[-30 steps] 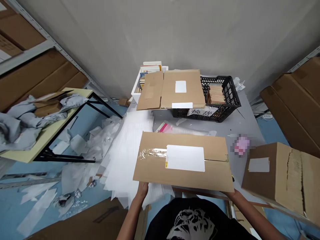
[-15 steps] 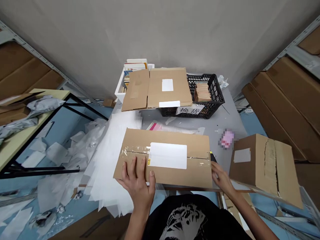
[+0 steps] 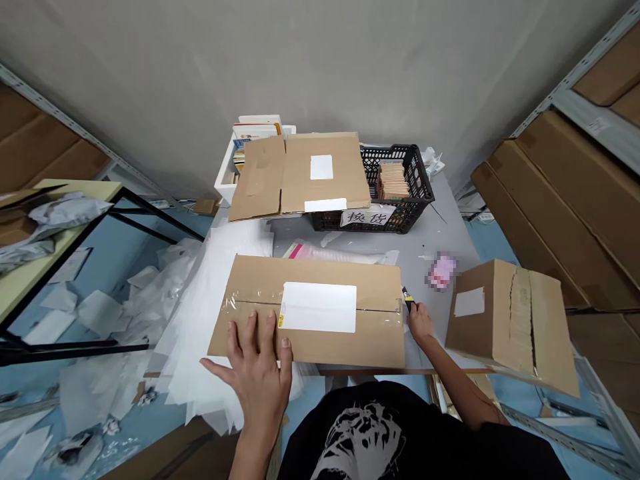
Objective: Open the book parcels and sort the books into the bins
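A taped cardboard box (image 3: 377, 333) with a white label (image 3: 318, 307) lies across the near part of the grey table. My left hand (image 3: 260, 367) rests on its near left portion, fingers spread and pressing flat on the cardboard. Beside the box's right end, my right hand (image 3: 421, 325) is closed round a black and yellow utility knife (image 3: 409, 299). The knife's tip points up and to the left, near the box's right edge. Clear tape covers the seam along the box's middle.
Behind are a flattened cardboard piece (image 3: 327, 187), a black crate (image 3: 417, 200) and a white bin (image 3: 226, 180) with books. A second box (image 3: 520, 320) stands right. White sheets (image 3: 220, 287) lie left; a pink blurred item (image 3: 442, 271) is on the table (image 3: 457, 227).
My right hand has come up from low beside the box's right end, and the utility knife now shows in it. My left hand stays on the box, thumb and fingers spread wider.
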Demonstrator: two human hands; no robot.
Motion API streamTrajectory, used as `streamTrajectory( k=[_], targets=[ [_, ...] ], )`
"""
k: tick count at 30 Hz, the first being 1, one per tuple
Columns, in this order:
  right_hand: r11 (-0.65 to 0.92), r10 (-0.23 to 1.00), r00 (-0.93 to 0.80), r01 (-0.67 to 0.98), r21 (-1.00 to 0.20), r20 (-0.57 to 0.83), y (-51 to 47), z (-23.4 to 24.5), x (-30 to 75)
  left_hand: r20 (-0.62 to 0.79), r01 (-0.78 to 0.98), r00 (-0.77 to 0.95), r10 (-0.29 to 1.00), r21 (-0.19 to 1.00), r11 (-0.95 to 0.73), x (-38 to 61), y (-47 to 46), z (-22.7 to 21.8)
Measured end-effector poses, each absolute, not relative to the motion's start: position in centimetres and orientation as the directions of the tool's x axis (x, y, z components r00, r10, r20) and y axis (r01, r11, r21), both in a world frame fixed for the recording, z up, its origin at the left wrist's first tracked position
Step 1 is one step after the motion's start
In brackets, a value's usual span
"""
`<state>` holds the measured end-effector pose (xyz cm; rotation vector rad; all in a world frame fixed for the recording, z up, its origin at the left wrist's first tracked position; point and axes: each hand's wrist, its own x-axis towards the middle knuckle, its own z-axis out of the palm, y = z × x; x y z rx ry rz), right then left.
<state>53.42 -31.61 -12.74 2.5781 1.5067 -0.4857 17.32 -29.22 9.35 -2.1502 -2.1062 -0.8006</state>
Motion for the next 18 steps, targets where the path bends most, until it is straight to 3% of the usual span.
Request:
streamTrajectory(
  k=[6,10,13,15,16,18],
  targets=[
    [-0.643,0.741,0.569,0.754,-0.133,-0.357,-32.1,-12.5,53.8,0.373,0.953,0.104,0.922,0.228,-0.199,16.7,-28.5,10.6],
    [-0.681,0.723,0.571,0.684,-0.261,-0.390,-32.2,-10.5,54.3,0.278,0.893,0.341,0.898,0.202,-0.402,17.2,-28.3,11.8],
    [-0.682,0.731,0.528,0.539,-0.494,-0.432,-33.0,-6.7,54.2,0.134,0.779,0.599,0.789,0.131,-0.614,19.0,-28.3,12.4],
    [-0.611,0.765,0.462,0.301,-0.732,-0.449,-34.0,-2.7,53.4,0.099,0.717,0.684,0.723,0.092,-0.691,20.5,-28.1,12.5],
    [-0.550,0.798,0.425,0.223,-0.805,-0.427,-34.6,-0.4,52.9,0.099,0.706,0.697,0.710,0.074,-0.704,21.2,-27.9,12.4],
    [-0.481,0.846,0.375,0.231,-0.846,-0.378,-35.8,4.2,51.6,0.117,0.716,0.689,0.715,0.048,-0.697,22.5,-27.3,12.3]
  ],
)
